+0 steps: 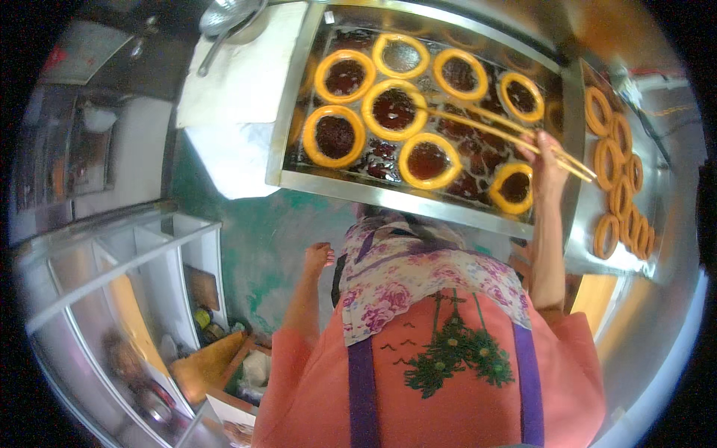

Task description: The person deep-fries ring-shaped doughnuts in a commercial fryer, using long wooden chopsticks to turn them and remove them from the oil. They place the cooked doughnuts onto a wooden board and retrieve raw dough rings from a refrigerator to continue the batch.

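Observation:
My right hand (542, 151) grips a pair of long wooden chopsticks (482, 130) over the right part of a rectangular metal fryer (403, 200) of dark oil. Their far ends reach the right side of a golden dough ring (368, 109) near the middle; whether they pinch it I cannot tell. Several more yellow dough rings (430, 185) float around it, one of them (497, 196) partly behind my right wrist. Away from the fryer, my left hand (320, 255) hangs beside the floral apron with its fingers curled in, and nothing shows in it.
Browner fried rings (606, 235) lie on a metal tray (582, 252) right of the fryer. A perforated metal ladle (221, 22) rests in a bowl on the white-covered surface (246, 84) at left. White-framed shelving (201, 229) stands at lower left.

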Available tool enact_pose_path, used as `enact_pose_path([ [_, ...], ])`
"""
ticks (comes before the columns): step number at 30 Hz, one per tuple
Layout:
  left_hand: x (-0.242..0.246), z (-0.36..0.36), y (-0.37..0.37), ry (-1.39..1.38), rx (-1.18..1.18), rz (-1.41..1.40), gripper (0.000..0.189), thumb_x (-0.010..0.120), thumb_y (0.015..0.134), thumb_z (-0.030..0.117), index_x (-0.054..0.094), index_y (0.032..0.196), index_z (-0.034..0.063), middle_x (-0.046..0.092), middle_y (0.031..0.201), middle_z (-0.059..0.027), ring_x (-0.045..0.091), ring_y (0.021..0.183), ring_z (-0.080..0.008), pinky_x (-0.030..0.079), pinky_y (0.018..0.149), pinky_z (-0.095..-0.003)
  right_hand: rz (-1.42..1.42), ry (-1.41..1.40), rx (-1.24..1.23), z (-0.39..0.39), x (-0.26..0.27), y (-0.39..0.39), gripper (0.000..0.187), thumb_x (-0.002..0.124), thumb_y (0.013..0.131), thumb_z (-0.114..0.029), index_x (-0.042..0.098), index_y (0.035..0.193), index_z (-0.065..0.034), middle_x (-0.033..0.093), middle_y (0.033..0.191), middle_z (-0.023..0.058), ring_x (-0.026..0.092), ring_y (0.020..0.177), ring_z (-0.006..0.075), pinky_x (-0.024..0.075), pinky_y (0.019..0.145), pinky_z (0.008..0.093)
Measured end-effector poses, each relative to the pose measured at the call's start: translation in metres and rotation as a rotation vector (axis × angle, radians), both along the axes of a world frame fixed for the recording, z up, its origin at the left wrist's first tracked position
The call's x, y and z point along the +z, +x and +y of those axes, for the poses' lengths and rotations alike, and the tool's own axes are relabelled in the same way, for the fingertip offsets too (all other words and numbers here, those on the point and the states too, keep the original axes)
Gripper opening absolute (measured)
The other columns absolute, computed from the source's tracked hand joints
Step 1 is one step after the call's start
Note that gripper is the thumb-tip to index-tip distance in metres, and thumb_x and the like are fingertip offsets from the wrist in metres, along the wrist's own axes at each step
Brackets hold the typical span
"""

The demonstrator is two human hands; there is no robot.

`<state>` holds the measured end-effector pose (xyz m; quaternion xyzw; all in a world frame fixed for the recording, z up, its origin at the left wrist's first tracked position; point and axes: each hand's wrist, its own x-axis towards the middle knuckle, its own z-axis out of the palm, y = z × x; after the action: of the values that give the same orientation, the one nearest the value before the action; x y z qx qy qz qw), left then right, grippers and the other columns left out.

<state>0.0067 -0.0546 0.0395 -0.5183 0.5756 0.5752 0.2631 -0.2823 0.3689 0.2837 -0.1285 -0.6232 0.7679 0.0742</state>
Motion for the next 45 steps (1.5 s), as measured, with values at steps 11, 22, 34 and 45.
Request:
enact_pose_path([
  [11,-0.126,-0.006,0.142,-0.034,-0.098,0.071,0.022,0.055,0.078,0.022,0.061,0.09,0.0059,0.064,0.083,-0.0061,0.062,0.069,-0.0207,0.051,0.061,-0.033,-0.272,-0.166,0.152,-0.161,-0.115,0.009,0.026,0.06,0.086,-0.017,0.055,0.102,0.0021,0.062,0.091,0.0124,0.063,0.08,0.0191,0.055,0.065,0.0264],
  [22,-0.093,0.046,0.168,-0.607,-1.025,0.208,0.019,0.063,0.065,0.019,0.063,0.083,0.0119,0.064,0.089,-0.0067,0.061,0.083,-0.0218,0.049,0.063,-0.0373,-0.507,-0.309,0.1,-0.131,-0.18,0.019,0.032,0.05,0.092,-0.029,0.051,0.103,0.0003,0.06,0.092,0.01,0.06,0.081,0.0172,0.0539,0.069,0.0248],
  [34,-0.002,0.053,0.1,-0.072,0.226,0.03,0.023,0.055,0.082,0.017,0.062,0.102,0.0061,0.064,0.074,-0.0044,0.058,0.058,-0.0124,0.046,0.048,-0.0258,-0.623,-0.518,-0.051,-0.079,-0.115,0.038,0.024,0.054,0.089,-0.017,0.051,0.104,0.0019,0.059,0.091,0.0157,0.062,0.084,0.0246,0.0586,0.07,0.035],
  [45,-0.054,0.047,0.125,-0.23,-0.121,0.237,0.025,0.057,0.078,0.015,0.063,0.1,0.0045,0.063,0.073,-0.0044,0.058,0.057,-0.0129,0.046,0.047,-0.0268,-0.254,-0.108,0.06,-0.057,-0.079,0.035,0.022,0.063,0.083,-0.014,0.055,0.092,0.0045,0.062,0.079,0.014,0.065,0.068,0.0226,0.0577,0.054,0.0322],
])
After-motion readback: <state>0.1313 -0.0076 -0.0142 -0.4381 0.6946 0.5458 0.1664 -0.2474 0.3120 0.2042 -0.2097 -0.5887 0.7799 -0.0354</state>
